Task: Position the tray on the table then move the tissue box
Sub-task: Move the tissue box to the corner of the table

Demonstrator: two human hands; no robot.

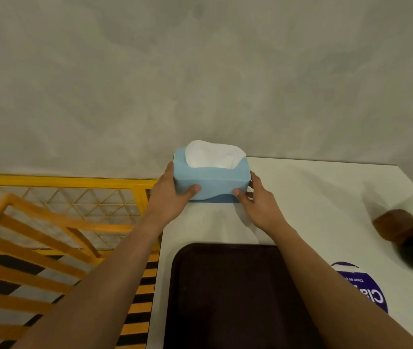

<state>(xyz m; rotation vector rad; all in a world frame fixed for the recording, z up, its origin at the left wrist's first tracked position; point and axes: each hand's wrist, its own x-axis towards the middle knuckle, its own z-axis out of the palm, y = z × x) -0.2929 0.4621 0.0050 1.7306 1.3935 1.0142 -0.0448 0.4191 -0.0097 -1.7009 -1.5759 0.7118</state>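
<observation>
A light blue tissue box (211, 181) with white tissue sticking out of its top sits at the far left corner of the white table (313, 197). My left hand (169, 197) grips its left end, thumb on the front face. My right hand (258, 202) grips its right end the same way. A dark brown tray (225, 293) lies flat on the table near me, between and under my forearms, a short gap behind the box.
A purple round sticker (363, 288) is on the table right of the tray. Blurred dark and brown objects (407, 233) stand at the right edge. An orange chair (29, 248) and a yellow mesh barrier (74, 195) stand left of the table. A grey wall rises behind.
</observation>
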